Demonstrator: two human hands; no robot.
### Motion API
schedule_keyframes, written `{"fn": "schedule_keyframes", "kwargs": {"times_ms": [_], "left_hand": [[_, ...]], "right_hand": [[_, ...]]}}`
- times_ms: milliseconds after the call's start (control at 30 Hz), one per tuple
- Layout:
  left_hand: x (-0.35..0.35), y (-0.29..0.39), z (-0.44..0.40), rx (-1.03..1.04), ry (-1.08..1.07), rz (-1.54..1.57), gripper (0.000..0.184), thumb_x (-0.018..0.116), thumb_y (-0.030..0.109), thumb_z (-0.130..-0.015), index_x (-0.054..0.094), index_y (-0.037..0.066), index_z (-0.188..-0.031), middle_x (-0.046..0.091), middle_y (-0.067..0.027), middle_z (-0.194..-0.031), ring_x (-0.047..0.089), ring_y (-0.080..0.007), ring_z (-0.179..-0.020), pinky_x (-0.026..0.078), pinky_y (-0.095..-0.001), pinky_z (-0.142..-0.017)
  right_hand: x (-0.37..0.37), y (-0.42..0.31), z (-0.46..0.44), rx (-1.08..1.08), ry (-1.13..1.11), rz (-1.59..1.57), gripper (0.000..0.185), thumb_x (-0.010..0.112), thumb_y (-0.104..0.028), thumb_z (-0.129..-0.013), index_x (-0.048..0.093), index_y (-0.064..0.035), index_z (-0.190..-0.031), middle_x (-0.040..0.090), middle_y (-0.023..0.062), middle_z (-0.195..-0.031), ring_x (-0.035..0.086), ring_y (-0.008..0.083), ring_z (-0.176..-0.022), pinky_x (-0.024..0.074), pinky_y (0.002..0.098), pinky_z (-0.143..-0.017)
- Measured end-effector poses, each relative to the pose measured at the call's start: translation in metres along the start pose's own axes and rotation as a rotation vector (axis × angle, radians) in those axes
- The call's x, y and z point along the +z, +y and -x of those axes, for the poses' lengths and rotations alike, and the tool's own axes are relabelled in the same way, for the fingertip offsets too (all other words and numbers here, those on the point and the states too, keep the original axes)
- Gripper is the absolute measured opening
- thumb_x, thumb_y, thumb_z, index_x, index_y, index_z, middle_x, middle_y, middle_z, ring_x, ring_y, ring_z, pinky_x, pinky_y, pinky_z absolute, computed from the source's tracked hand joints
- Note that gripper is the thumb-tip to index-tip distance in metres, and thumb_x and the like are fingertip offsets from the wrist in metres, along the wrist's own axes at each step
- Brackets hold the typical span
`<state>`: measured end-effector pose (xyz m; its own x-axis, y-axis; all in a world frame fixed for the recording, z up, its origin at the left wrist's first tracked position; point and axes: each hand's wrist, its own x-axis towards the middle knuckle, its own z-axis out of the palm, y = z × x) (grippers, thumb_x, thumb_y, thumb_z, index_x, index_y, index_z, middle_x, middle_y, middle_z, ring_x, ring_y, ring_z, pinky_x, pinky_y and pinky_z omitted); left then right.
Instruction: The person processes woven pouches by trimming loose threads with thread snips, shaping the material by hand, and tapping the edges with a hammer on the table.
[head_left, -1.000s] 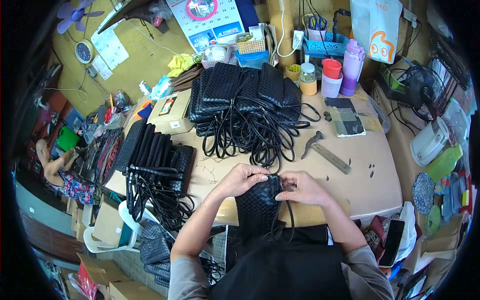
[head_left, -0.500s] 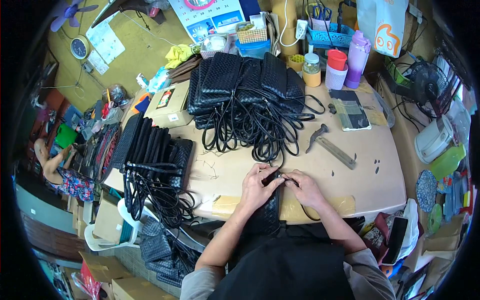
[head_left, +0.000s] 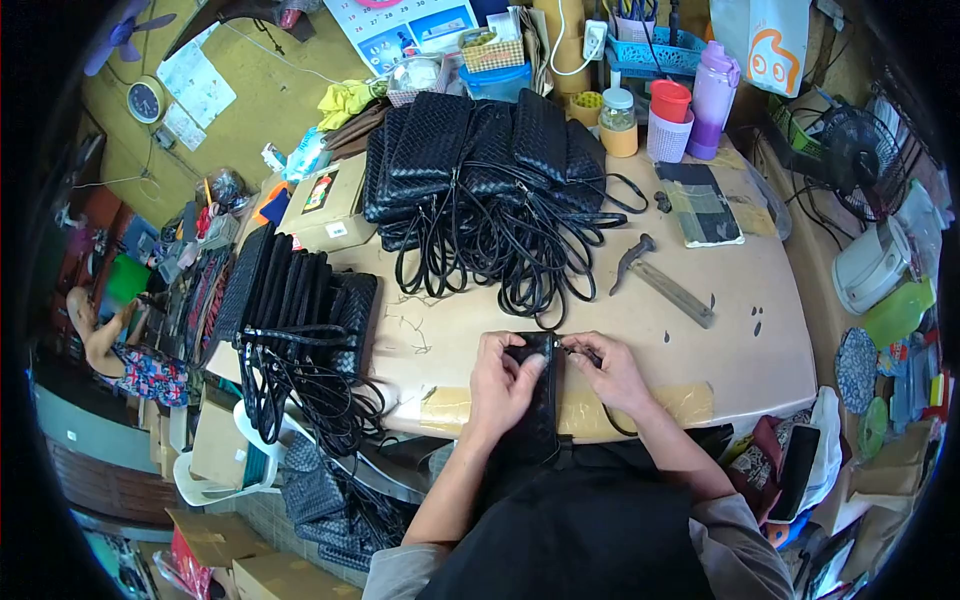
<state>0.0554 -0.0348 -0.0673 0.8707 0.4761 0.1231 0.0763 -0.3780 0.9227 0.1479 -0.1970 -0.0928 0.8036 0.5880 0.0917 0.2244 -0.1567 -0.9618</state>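
One woven black pouch (head_left: pixel 541 412), head view, lies at the front edge of the bench (head_left: pixel 700 370), on the near side of the big pouch pile (head_left: pixel 430 140); left hand (head_left: pixel 508 388) clasps it, thumb across its face, while right hand (head_left: pixel 608 375) pinches a thin black strap (head_left: pixel 592 357) by its upper right corner. Hammer (head_left: pixel 675 295) rests to the pile's near right, second pouch stack (head_left: pixel 300 290) to its near left, cardboard box (head_left: pixel 325 208) close by its left flank.

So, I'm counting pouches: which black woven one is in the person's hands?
The single pouch at the near edge of the table, gripped by left hand, right hand by its corner, apart from the back pile and the row at left.
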Motion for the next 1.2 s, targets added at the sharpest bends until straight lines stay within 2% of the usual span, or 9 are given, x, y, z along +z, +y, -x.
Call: {"fn": "schedule_keyframes", "kwargs": {"times_ms": [167, 267, 367, 500, 533, 733, 867, 1000, 1200], "left_hand": [[0.001, 0.012, 0.018, 0.393, -0.019, -0.584, 0.080, 0.077, 0.028, -0.070, 0.040, 0.002, -0.136, 0.049, -0.0190, -0.123, 0.046, -0.0353, -0.114, 0.033, -0.0445, -0.100], [-0.007, 0.009, 0.017, 0.193, -0.171, -0.228, 0.077, 0.073, 0.030, -0.072, 0.040, 0.004, -0.137, 0.045, -0.0199, -0.133, 0.039, -0.0394, -0.126, 0.030, -0.0479, -0.101], [-0.018, 0.016, 0.011, 0.415, -0.125, -0.209, 0.075, 0.072, 0.029, -0.075, 0.040, 0.007, -0.139, 0.048, -0.0176, -0.126, 0.044, -0.0372, -0.117, 0.032, -0.0465, -0.099], [-0.041, 0.006, -0.009, 0.355, -0.333, 0.050, 0.026, 0.064, 0.016, -0.084, 0.061, 0.003, -0.107, 0.057, -0.0085, -0.098, 0.051, -0.0245, -0.097, 0.037, -0.0371, -0.091], [-0.040, 0.001, -0.008, 0.259, -0.227, 0.228, 0.009, 0.060, 0.011, -0.089, 0.060, 0.002, -0.089, 0.055, -0.0041, -0.087, 0.050, -0.0169, -0.087, 0.039, -0.0300, -0.083], [-0.045, -0.032, -0.015, 0.075, 0.031, 0.751, 0.024, 0.054, 0.028, -0.097, 0.056, 0.005, -0.091, 0.051, 0.0006, -0.088, 0.047, -0.0080, -0.082, 0.038, -0.0220, -0.076], [-0.025, -0.042, -0.006, 0.151, -0.095, 1.029, 0.048, 0.060, 0.049, -0.087, 0.056, 0.003, -0.101, 0.055, -0.0072, -0.100, 0.048, -0.0204, -0.114, 0.036, -0.0307, -0.097], [-0.025, -0.019, 0.014, 0.157, -0.281, 0.815, 0.067, 0.059, 0.038, -0.081, 0.042, -0.001, -0.133, 0.041, -0.0173, -0.141, 0.033, -0.0261, -0.137, 0.023, -0.0358, -0.112], [-0.024, -0.001, 0.026, 0.098, -0.155, 0.590, 0.064, 0.052, 0.029, -0.085, 0.038, -0.004, -0.138, 0.041, -0.0165, -0.141, 0.042, -0.0248, -0.129, 0.031, -0.0364, -0.109]], "right_hand": [[0.005, -0.017, 0.002, -0.130, 0.129, 0.091, 0.020, 0.066, 0.001, -0.082, 0.065, 0.0001, -0.101, 0.057, 0.0056, -0.078, 0.055, 0.0093, -0.068, 0.0447, 0.0244, -0.060], [-0.002, -0.034, 0.005, -0.348, 0.202, 0.205, 0.022, 0.069, 0.005, -0.076, 0.066, -0.0014, -0.096, 0.056, 0.0072, -0.078, 0.057, 0.0141, -0.067, 0.0459, 0.0272, -0.056], [0.000, -0.046, 0.009, -0.483, 0.191, 0.263, 0.024, 0.069, 0.005, -0.071, 0.065, -0.0035, -0.093, 0.057, 0.0085, -0.081, 0.064, 0.0227, -0.066, 0.0505, 0.0317, -0.056], [0.010, -0.065, 0.016, -0.662, 0.174, 0.282, 0.028, 0.069, 0.005, -0.068, 0.066, -0.0070, -0.094, 0.055, 0.0067, -0.080, 0.062, 0.0206, -0.061, 0.0497, 0.0318, -0.054], [0.016, -0.068, 0.019, -0.658, 0.168, 0.273, 0.025, 0.069, 0.003, -0.070, 0.066, -0.0080, -0.092, 0.054, 0.0056, -0.080, 0.060, 0.0201, -0.061, 0.0483, 0.0316, -0.053], [0.031, -0.056, 0.056, -0.553, -0.509, 0.076, 0.023, 0.071, -0.004, -0.077, 0.061, -0.0108, -0.097, 0.052, 0.0036, -0.081, 0.059, 0.0155, -0.070, 0.0464, 0.0286, -0.058], [0.023, -0.073, 0.041, 0.005, -0.376, -0.301, 0.036, 0.072, -0.012, -0.085, 0.052, -0.0069, -0.114, 0.051, -0.0021, -0.079, 0.051, 0.0042, -0.074, 0.0442, 0.0222, -0.065], [0.029, -0.068, 0.007, -0.039, -0.264, -0.412, 0.055, 0.077, -0.016, -0.081, 0.044, -0.0035, -0.124, 0.051, -0.0010, -0.079, 0.052, 0.0051, -0.074, 0.0431, 0.0210, -0.068], [0.058, -0.054, 0.005, -0.077, -0.147, -0.465, 0.073, 0.082, -0.023, -0.076, 0.034, -0.0040, -0.127, 0.058, 0.0040, -0.087, 0.055, 0.0090, -0.078, 0.0445, 0.0239, -0.068]]}}
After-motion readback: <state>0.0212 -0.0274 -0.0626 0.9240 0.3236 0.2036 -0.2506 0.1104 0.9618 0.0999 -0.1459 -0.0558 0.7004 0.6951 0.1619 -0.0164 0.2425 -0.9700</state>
